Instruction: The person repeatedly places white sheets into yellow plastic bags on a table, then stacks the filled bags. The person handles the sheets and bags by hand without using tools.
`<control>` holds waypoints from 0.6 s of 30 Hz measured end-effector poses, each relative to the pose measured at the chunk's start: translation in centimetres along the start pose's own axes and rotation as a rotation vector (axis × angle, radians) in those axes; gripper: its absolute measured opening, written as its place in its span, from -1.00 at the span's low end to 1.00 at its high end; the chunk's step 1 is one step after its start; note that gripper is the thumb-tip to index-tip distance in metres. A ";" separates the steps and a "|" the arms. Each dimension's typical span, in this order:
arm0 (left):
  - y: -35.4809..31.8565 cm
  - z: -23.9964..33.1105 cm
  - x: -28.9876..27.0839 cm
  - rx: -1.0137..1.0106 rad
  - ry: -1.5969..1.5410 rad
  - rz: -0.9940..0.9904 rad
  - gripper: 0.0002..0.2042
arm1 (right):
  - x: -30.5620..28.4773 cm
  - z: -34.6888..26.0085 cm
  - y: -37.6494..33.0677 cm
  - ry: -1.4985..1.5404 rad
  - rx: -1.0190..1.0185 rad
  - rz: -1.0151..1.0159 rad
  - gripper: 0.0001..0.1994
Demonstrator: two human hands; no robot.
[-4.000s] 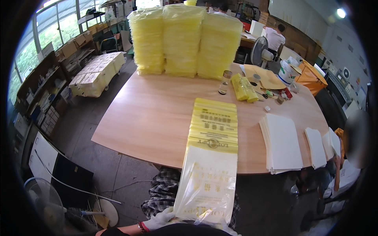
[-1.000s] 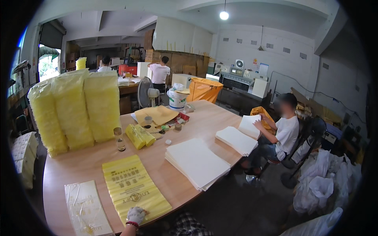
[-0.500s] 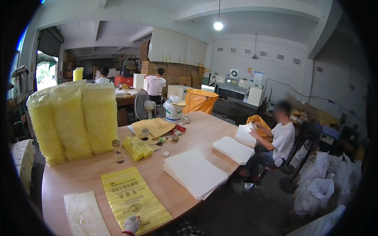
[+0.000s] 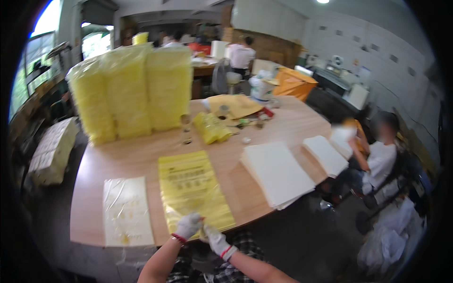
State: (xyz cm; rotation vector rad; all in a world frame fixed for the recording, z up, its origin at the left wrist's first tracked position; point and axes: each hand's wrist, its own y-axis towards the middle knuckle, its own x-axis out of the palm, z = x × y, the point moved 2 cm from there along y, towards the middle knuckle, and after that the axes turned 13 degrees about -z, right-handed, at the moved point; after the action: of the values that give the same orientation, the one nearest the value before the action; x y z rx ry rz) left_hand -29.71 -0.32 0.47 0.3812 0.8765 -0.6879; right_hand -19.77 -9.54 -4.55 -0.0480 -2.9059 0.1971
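A stack of flat yellow printed plastic bags (image 4: 188,181) lies at the table's near edge. My left hand (image 4: 188,225), in a white knit glove, pinches the near end of the top bag. Close beside it my right hand (image 4: 218,241), also gloved, has its fingers closed on the same end, just past the table edge. The plastic is creased around my fingers; motion blur hides the fingertips' detail. To the left lies a flat pale packet (image 4: 127,207) with shiny clear film on it.
Tall stacks of wrapped yellow bags (image 4: 127,94) stand at the back left. Right of my hands is a pile of white sheets (image 4: 276,172). Folded yellow bags (image 4: 211,128), tape rolls (image 4: 187,129) and brown paper (image 4: 236,104) lie farther back. A co-worker (image 4: 382,160) sits at the right, holding paper.
The view has swung left and down. My right hand has come into view and joined my left at the near end of the yellow bags.
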 end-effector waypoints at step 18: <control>2.1 -2.8 -2.0 -0.117 -0.824 -0.014 -0.84 | -3.0 -5.5 4.7 -0.753 0.103 0.078 -0.75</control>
State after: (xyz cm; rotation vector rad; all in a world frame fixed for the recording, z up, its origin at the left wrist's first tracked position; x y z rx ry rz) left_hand -30.74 3.59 0.54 -0.0312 0.1330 -0.7175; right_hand -15.54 -4.28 -0.54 -0.0858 -3.6368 0.4657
